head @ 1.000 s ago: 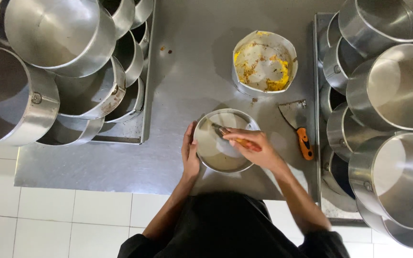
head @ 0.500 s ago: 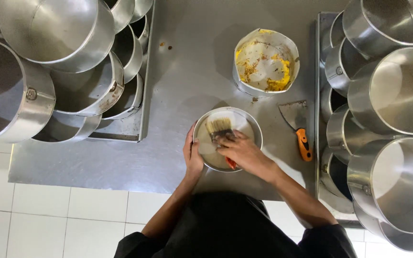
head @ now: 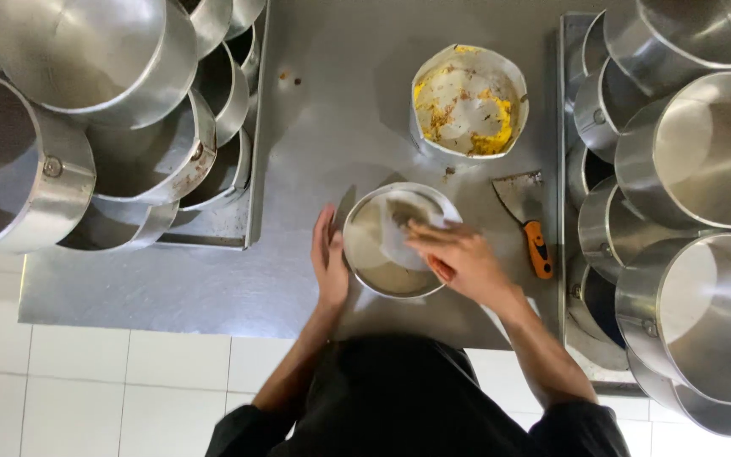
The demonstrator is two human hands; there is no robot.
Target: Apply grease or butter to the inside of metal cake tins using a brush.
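Brushed metal all round
The tabletop [head: 340, 110] is matt steel; the pan [head: 374, 254] dull metal, the pots [head: 704, 152] shinier; the scraper [head: 528, 222] has an orange plastic handle.

Round metal pan [head: 382, 254] upright on counter
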